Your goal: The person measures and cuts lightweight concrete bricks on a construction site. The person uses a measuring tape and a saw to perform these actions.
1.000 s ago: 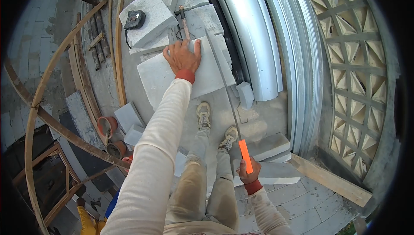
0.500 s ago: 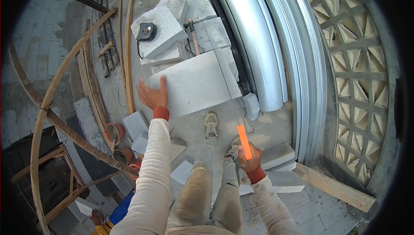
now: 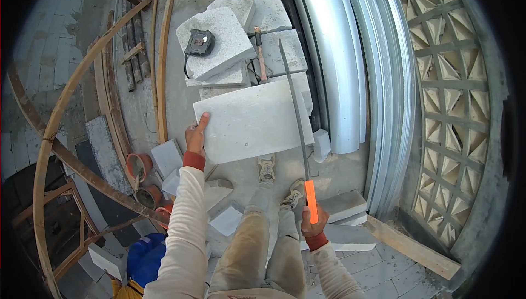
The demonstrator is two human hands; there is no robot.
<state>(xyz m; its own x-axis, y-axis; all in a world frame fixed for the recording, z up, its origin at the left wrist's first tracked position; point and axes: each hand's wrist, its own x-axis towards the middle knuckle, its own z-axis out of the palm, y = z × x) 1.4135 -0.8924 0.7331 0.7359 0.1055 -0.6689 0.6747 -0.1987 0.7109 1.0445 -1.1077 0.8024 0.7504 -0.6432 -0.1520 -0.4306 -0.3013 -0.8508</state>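
Observation:
A pale lightweight concrete block [image 3: 249, 118] lies flat on a stack of other pale blocks. My left hand [image 3: 195, 136] grips its left edge, the thumb on the top face and the fingers down the side. In my right hand [image 3: 314, 219] is a handsaw [image 3: 309, 194] with an orange handle, the fingers wrapped round it. The long, dark blade runs away from me across the block's right end, and its tip reaches over the blocks behind. A hammer [image 3: 260, 55] with a wooden handle and a black tape measure [image 3: 199, 43] rest on the stack.
Curved silvery metal sheets [image 3: 329, 63] run along the right, before a patterned block wall [image 3: 452, 90]. A wooden plank [image 3: 413, 247] and cut blocks [image 3: 341, 206] lie at lower right. Buckets [image 3: 139, 166], poles [image 3: 167, 52] and a person in blue [image 3: 145, 259] are on the left.
My left hand has closed from spread fingers onto the block's left edge. The handsaw and right hand have shifted slightly down, and the blade shows more clearly along the block's right end.

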